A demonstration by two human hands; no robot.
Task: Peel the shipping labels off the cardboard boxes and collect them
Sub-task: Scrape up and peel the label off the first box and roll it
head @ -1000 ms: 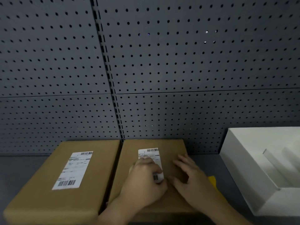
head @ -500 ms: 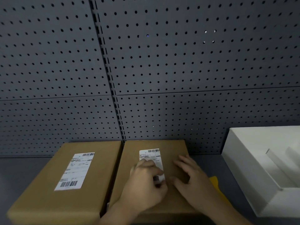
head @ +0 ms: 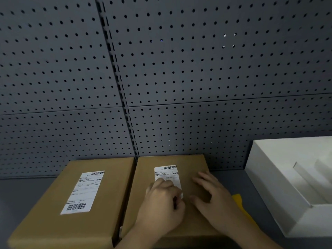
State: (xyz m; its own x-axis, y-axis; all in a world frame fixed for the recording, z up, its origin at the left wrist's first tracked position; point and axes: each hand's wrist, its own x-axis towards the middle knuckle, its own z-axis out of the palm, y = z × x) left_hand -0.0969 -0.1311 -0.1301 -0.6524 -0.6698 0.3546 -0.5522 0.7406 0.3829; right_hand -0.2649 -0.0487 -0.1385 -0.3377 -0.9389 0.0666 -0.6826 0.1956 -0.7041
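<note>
Under left hand, white barcoded label

The worktop is flat and dark grey. Two brown cardboard boxes sit on it side by side, the left box and the right box, nearly touching. A white open box sits at the right, apart from them. Something yellow pokes out just beside the right box.

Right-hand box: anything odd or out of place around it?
A yellow object pokes out from beneath the right-hand box, past the right hand; what it is cannot be told. Otherwise nothing stands out.
</note>
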